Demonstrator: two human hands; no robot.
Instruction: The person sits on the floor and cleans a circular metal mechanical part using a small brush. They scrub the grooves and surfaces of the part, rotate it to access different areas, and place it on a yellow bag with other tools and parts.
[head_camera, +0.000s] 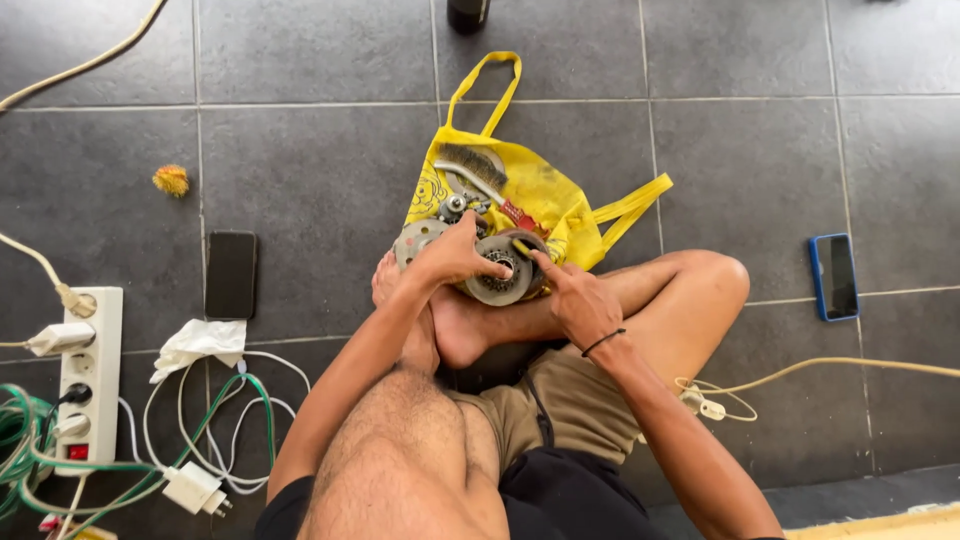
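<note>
A: Largest item?
B: Grey tiled floor (320, 170); a person sits on it cross-legged.
A: Next?
B: Yellow bag (545, 190), lying flat, carrying a wire brush (475, 165) and small metal parts.
A: The round piece?
B: Metal disc part (500, 280), at the bag's near edge, against the feet.
A: Hands?
B: Left hand (452, 255) closed over the disc's rim; right hand (582, 300) mostly curled, forefinger extended, touching the disc.
A: Smaller lots?
B: Power strip (88, 375), black phone (231, 274), blue phone (833, 276).
</note>
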